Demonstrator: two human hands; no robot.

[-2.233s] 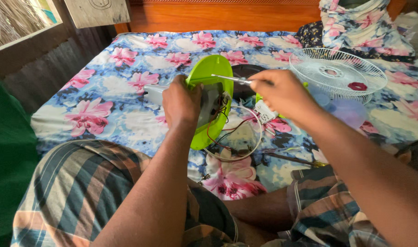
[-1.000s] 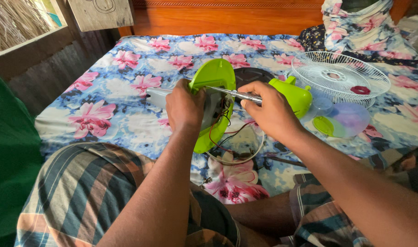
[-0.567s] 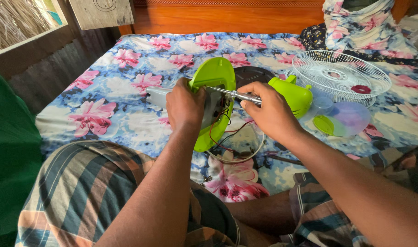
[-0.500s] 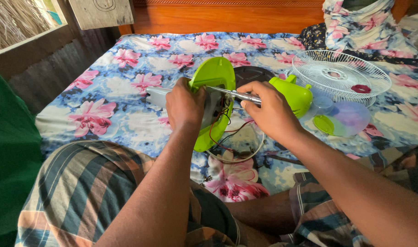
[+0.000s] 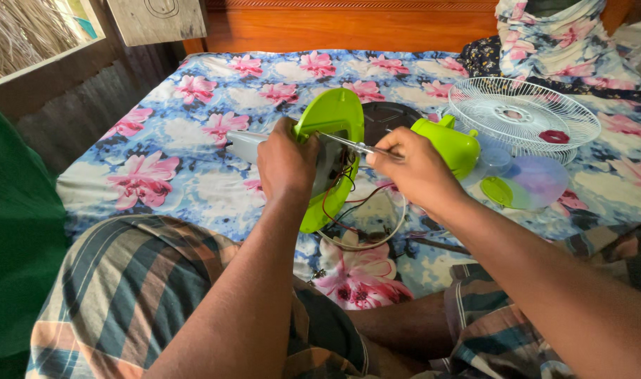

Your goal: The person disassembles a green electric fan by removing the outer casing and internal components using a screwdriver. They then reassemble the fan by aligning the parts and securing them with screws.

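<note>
Nearest, the person sits cross-legged in a striped checked cloth (image 5: 145, 295) at the edge of the bed, both forearms stretched forward. A green cloth (image 5: 15, 245) hangs at the left edge of the view.

The left hand (image 5: 287, 160) is clenched around the rim of a lime-green fan base (image 5: 334, 151), holding it tipped up on its edge just above the floral bedsheet (image 5: 159, 175), its open underside turned towards the right hand. A grey stem pokes out to the left of that hand. The right hand (image 5: 412, 168) pinches a slim metal screwdriver (image 5: 348, 144), fingers closed on its handle end, with the tip reaching into the open underside of the base. Red and black wires (image 5: 348, 210) spill out of the base and loop down onto the sheet between the two hands.

Just beyond the right hand lies a lime-green motor housing (image 5: 450, 144), and near it a translucent fan blade (image 5: 534, 182) lies flat on the sheet. Behind those rests a white wire fan guard (image 5: 524, 116). A dark round disc (image 5: 391, 116) shows behind the base.

Farthest off, a wooden headboard (image 5: 348, 24) runs across the back, with a floral pillow (image 5: 566, 49) propped at the right.
</note>
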